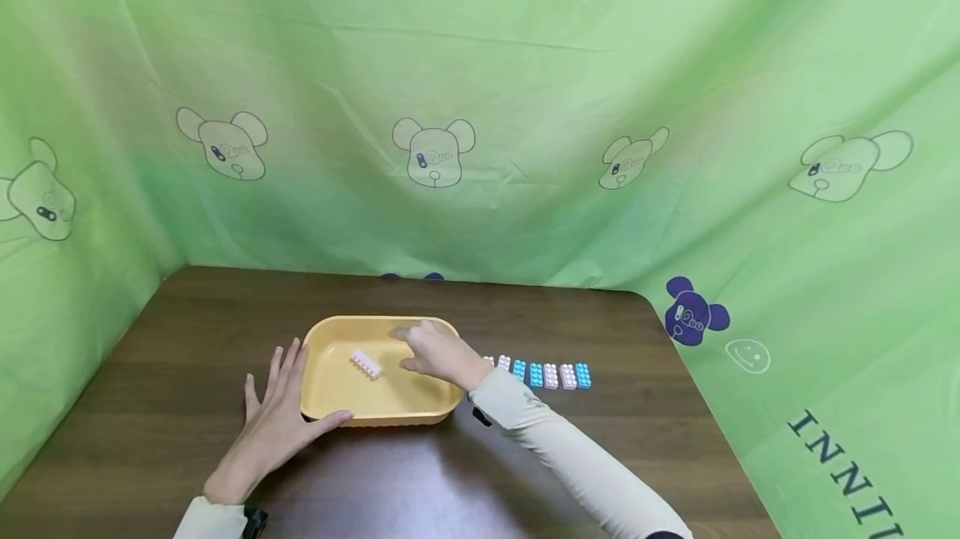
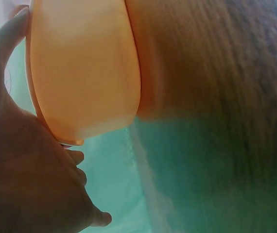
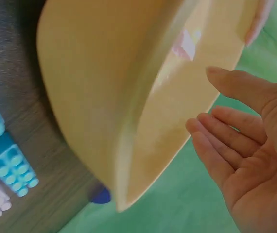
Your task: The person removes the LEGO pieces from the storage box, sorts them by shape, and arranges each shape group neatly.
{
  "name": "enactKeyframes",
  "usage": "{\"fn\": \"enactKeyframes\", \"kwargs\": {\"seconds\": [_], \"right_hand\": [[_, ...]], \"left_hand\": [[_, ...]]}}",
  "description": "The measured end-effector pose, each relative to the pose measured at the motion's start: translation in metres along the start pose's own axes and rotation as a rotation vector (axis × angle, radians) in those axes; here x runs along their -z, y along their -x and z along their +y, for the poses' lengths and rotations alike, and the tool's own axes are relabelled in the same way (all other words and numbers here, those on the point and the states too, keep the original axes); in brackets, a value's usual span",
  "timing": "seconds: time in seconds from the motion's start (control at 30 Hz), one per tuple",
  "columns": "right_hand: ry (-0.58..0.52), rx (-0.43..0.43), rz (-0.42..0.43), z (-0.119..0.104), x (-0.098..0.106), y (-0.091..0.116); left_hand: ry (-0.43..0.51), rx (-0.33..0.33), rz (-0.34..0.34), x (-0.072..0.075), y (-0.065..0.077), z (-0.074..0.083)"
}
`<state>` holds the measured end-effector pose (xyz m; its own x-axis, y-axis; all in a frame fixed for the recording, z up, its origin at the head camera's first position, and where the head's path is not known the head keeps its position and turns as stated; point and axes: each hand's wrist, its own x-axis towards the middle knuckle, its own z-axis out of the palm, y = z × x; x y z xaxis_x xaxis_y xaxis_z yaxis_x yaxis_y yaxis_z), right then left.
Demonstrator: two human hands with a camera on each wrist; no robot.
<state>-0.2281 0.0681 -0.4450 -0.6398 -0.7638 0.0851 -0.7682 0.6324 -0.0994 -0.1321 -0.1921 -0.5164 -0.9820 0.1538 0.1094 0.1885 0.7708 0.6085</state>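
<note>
A yellow plastic basin [image 1: 390, 421] stands on the table, with one pale pink building block [image 1: 365, 364] lying inside it, left of the middle. My left hand [image 1: 273, 422] rests against the basin's left end, fingers spread and straight, thumb on the front rim. In the left wrist view, that thumb [image 2: 12, 34] lies along the rim. Over the right part of the basin hovers my right hand [image 1: 435, 349]. The right wrist view shows its thumb and fingers apart, with nothing between them. The same block [image 3: 184, 46] shows there, apart from the fingertips.
Right of the basin, a row of blue and pale pink building blocks [image 1: 551, 376] lies on the brown wooden table [image 1: 630, 439]. My right forearm partly covers the row's left end. A green printed curtain [image 1: 517, 214] hangs behind and at both sides.
</note>
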Motion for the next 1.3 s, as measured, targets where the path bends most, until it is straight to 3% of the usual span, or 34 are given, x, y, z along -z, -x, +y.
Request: {"fn": "enactKeyframes", "kwargs": {"seconds": [0.2, 0.4, 0.63, 0.8, 1.0, 1.3], "right_hand": [[-0.022, 0.009, -0.087, -0.007, -0.003, -0.017], [-0.023, 0.053, -0.111, -0.009, -0.010, -0.029], [-0.038, 0.041, -0.158, -0.013, -0.016, -0.038], [-0.030, 0.033, -0.176, -0.016, -0.015, -0.044], [0.006, 0.080, -0.181, -0.018, -0.015, -0.051], [-0.058, 0.122, -0.200, -0.016, -0.022, -0.063]], "left_hand": [[0.009, 0.000, 0.002, 0.000, -0.001, -0.001], [0.011, -0.005, 0.003, -0.001, -0.001, -0.001], [0.004, -0.004, 0.004, 0.000, -0.001, 0.000], [0.000, -0.006, 0.004, 0.003, -0.001, -0.001], [0.004, -0.002, 0.003, 0.003, 0.000, -0.003], [0.017, -0.007, 0.011, 0.002, -0.001, -0.002]]}}
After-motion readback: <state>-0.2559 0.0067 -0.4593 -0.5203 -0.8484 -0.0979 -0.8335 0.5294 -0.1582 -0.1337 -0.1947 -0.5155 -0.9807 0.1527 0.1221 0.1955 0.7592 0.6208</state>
